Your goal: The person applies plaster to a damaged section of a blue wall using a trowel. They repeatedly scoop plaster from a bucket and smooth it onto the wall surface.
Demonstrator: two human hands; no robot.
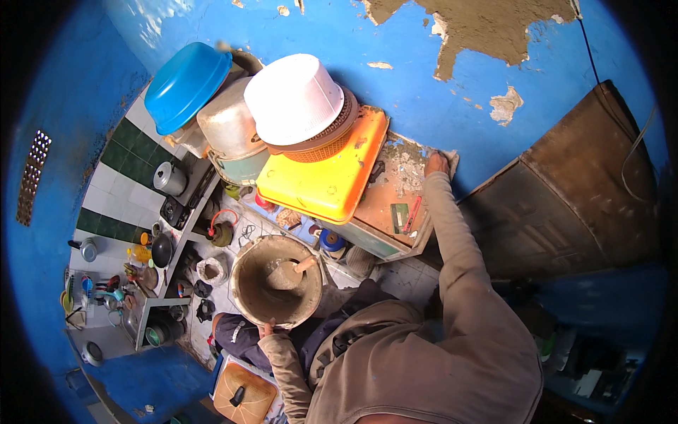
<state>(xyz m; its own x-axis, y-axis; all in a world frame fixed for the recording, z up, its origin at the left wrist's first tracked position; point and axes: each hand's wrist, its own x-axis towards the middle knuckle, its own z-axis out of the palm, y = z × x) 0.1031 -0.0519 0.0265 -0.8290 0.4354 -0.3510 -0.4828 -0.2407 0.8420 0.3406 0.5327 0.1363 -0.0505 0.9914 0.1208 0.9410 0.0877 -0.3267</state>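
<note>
My left hand [267, 328] grips the lower rim of a mud-coated bucket [247, 286], held above my legs; a trowel with a wooden handle [304, 263] rests inside it. My right arm stretches up to a worn orange cabinet top [385, 208], where my right hand [436, 162] holds its far right corner, near scattered plaster debris [409, 162]. A small green card [399, 218] and a red cutter [413, 213] lie on that top. Beside them stands a stack of a yellow tub [311, 191], an orange basket, a white basin [286, 95], metal pots and a blue basin [185, 85].
A counter [173, 258] with pans, utensils and pots runs along the left tiled wall. A brown panel [558, 184] leans against the peeling blue wall [494, 63] at right. Bags and containers lie on the floor, and a wooden board [240, 399] is at the lower left.
</note>
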